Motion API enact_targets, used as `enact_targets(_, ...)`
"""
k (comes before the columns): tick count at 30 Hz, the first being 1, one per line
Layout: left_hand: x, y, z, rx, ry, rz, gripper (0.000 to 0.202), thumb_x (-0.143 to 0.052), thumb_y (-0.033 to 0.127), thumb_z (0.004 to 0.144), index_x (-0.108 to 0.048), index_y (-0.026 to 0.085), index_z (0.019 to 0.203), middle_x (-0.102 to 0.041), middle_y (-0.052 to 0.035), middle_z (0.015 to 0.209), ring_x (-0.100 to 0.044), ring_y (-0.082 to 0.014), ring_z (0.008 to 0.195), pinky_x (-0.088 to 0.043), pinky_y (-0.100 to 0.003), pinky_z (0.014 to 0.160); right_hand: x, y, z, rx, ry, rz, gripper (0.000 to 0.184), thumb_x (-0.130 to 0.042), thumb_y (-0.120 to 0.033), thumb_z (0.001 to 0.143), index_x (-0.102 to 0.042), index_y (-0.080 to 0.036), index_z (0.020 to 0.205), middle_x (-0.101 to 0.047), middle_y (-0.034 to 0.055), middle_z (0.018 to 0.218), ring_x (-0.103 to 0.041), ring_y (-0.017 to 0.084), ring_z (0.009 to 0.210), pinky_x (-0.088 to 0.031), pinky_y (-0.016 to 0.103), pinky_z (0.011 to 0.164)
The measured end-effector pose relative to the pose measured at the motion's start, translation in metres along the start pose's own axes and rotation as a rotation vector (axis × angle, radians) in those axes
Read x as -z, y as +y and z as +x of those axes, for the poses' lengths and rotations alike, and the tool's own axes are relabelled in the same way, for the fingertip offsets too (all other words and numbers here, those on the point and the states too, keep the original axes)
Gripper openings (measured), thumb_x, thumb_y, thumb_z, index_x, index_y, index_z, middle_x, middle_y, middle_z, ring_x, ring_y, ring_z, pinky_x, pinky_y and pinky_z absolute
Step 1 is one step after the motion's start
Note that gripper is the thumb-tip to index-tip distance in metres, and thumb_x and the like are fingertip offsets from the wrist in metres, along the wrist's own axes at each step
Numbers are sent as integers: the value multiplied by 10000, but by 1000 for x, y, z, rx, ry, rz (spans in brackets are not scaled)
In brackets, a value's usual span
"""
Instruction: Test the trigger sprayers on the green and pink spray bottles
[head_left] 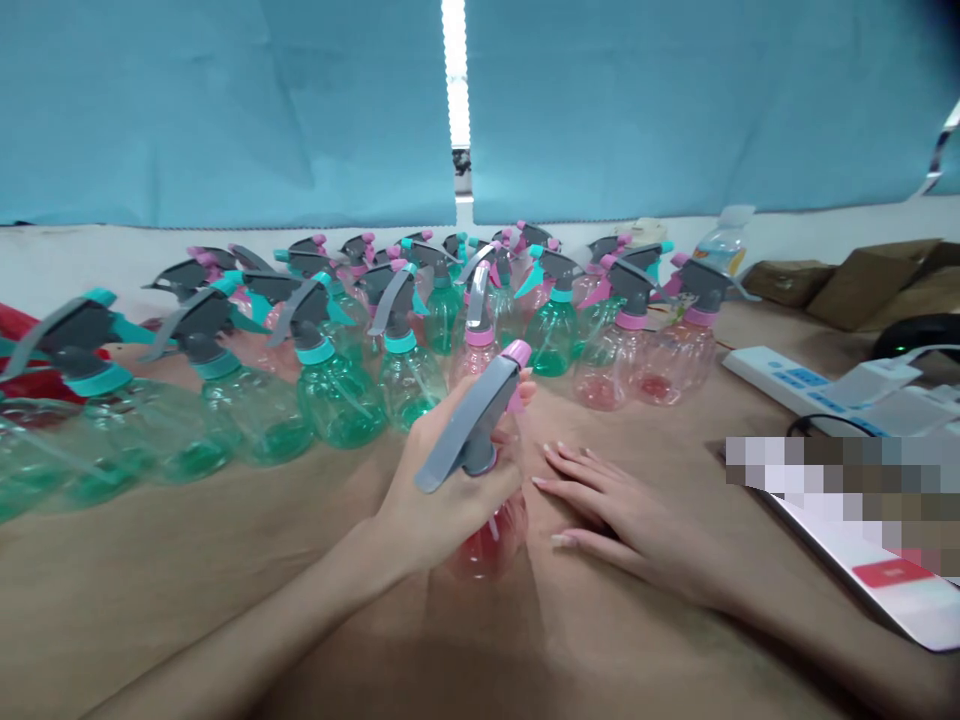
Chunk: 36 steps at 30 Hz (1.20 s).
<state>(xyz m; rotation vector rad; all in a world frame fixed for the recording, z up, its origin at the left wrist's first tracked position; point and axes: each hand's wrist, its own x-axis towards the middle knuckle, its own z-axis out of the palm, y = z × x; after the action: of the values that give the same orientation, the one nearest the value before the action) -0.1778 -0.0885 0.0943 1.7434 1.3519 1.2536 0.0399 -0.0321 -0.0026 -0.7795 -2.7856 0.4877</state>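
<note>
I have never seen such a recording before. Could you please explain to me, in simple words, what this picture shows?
There is no machine here: you see a person's own bare hands, filmed by a camera worn on the head, looking forward and down. The left hand holds a pink spray bottle with a grey trigger head. The right hand is beside it, palm down, apparently empty. Beyond them, many green and pink spray bottles stand on the brown surface. At the right is a power strip.

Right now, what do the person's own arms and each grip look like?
Left grip and right grip: human hands, ungloved, slender fingers. Right nails run longish past the fingertips. Left forearm and right forearm show no sleeves, watch or cables.
</note>
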Motion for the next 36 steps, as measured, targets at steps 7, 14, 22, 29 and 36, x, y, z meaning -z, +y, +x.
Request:
enact_targets(7,-1,-3,0,-13,-12,-48,234,-511,77,704,-506,227,883,-460,68,668,-411,-119,609,-379,-233,601,0,0,0,-9,-26,-17,586,-414,-552,976,-429,-213,1454,-292,104,1562,-216,286,1448,-230,556,1153)
enact_targets(14,-1,-5,-1,-14,-36,-81,298,-518,90,718,-524,232,980,-489,64,680,-440,-121,610,-408,-231,610,1,0,0,-21,-42,-8,586,-407,-550,979,-417,-217,1461,-286,101,1565,-209,292,1448,-223,562,1153)
enact_targets(22,-2,-5,-1,-43,-13,-66,231,-527,124,717,-511,233,921,-483,57,674,-451,-132,602,-428,-254,606,-1,1,0,-3,-21,7,571,-432,-528,979,-423,-215,1457,-297,107,1561,-220,297,1445,-231,571,1148)
enact_targets(29,-1,0,1,-81,10,15,158,-477,101,665,-479,223,767,-459,61,655,-404,-115,566,-402,-254,576,-1,1,0,-3,-12,9,581,-429,-542,974,-442,-203,1446,-309,120,1554,-229,302,1443,-232,573,1147)
enact_targets(36,-1,0,0,-138,58,157,164,-467,134,661,-497,227,793,-537,39,708,-505,-136,605,-480,-271,630,4,-3,3,-8,-17,43,590,-441,-554,965,-469,-191,1429,-339,138,1543,-236,312,1442,-224,567,1151)
